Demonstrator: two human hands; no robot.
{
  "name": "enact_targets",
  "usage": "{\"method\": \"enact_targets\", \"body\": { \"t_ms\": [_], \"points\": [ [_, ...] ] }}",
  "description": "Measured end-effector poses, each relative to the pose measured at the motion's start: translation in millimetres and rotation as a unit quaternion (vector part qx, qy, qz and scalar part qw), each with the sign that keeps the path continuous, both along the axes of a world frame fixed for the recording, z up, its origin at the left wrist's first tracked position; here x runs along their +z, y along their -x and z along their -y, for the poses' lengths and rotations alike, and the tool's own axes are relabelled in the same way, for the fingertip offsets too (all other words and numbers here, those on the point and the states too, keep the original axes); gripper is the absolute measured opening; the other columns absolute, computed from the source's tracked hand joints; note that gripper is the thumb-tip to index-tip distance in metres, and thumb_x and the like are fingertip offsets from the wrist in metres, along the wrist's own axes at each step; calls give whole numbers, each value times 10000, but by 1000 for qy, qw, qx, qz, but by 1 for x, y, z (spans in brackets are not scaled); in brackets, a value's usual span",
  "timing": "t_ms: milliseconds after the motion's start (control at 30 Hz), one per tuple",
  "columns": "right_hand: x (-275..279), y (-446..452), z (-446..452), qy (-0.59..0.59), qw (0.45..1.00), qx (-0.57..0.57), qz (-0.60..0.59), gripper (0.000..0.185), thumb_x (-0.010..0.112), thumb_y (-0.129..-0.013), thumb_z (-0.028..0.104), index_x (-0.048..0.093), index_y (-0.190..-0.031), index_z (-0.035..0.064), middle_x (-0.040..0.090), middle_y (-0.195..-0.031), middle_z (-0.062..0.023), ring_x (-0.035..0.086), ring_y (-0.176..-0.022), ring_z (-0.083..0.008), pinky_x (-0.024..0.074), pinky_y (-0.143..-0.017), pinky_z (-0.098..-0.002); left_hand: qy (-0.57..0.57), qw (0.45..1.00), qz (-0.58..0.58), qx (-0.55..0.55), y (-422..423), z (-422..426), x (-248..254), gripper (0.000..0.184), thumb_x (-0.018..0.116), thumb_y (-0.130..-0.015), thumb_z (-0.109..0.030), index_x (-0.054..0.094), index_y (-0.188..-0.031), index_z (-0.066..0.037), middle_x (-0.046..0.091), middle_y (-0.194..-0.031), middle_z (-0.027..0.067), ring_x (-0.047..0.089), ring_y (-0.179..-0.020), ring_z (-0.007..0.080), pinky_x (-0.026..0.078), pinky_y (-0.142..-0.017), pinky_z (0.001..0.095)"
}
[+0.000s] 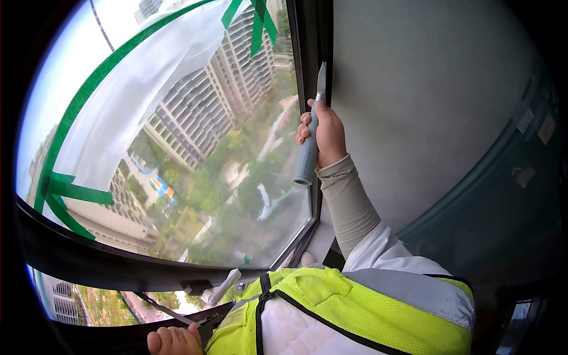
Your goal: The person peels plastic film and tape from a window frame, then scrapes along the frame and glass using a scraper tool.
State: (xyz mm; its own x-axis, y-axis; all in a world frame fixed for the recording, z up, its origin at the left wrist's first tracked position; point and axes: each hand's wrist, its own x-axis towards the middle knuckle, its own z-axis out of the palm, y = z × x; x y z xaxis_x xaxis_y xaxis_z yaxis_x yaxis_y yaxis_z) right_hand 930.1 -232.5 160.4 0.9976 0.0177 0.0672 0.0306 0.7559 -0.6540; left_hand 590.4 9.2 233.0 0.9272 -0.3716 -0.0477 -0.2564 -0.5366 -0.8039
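My right hand (327, 135) is wrapped round the ribbed grey handle of a bladed tool (306, 158). Its short metal blade points up along the dark window frame (311, 50), close to the inner edge by the grey wall. Whether the tip touches the frame, I cannot tell. Low at the left, my left hand (175, 341) has its fingers curled beside the lower frame. A thin metal bar (164, 308) runs up to the left from near these fingers. What the left hand grips is hidden.
A large window pane (236, 195) carries green tape (77, 109) and whitish plastic film (112, 112). High-rise buildings and trees show outside. A white-wrapped piece (222, 287) sticks out at the lower frame. The grey wall (426, 89) rises at the right, with a bluish sheet (497, 183) beyond.
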Motion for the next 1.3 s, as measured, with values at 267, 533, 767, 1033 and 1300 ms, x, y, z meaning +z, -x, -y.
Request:
{"method": "enact_targets", "body": {
  "t_ms": [267, 533, 767, 1033, 1300],
  "points": [
    [5, -4, -2, -17, 1000, -6, -17, 261, 372, -939, 264, 394, -1072, 40, 451, -735, -40, 423, -503, -110, 390, -467, -285, 83, 996, 18, 10, 2, -9, -1, 332, 575, -820, -233, 420, -547, -127, 407, -548, 34, 431, -564, 181, 341, -564, 312],
    [-93, 76, -40, 272, 948, -22, 164, 239, 603, -814, 216, 444, -900, 60, 473, -674, -47, 510, -553, -173, 424, -521, -342, -275, 943, -113, -147, 0, -21, 10, 405, 566, -840, -310, 369, -520, -160, 373, -525, 1, 419, -514, 149, 318, -513, 290],
    [-155, 199, -123, 320, 911, 134, 224, 284, 626, -736, 198, 496, -930, 35, 560, -783, -138, 561, -749, -329, 426, -679, -413, -20, 992, 16, -123, -8, 24, 8, 453, 544, -845, -344, 362, -479, -149, 382, -487, 18, 429, -439, 193, 308, -413, 334],
    [-157, 227, -159, 273, 939, 40, 206, 239, 620, -724, 147, 508, -904, 37, 582, -757, -147, 580, -787, -341, 447, -705, -423, -34, 988, 60, -137, 3, 25, 9, 479, 580, -816, -354, 395, -426, -145, 406, -430, 43, 397, -364, 241, 298, -362, 371],
    [-158, 230, -162, 269, 944, 35, 186, 252, 629, -710, 91, 509, -919, 17, 592, -791, -169, 586, -823, -350, 457, -723, -408, -35, 987, 80, -135, 2, 19, 1, 531, 590, -818, -364, 362, -384, -161, 360, -388, 24, 348, -320, 221, 257, -345, 372]
  ]
}}
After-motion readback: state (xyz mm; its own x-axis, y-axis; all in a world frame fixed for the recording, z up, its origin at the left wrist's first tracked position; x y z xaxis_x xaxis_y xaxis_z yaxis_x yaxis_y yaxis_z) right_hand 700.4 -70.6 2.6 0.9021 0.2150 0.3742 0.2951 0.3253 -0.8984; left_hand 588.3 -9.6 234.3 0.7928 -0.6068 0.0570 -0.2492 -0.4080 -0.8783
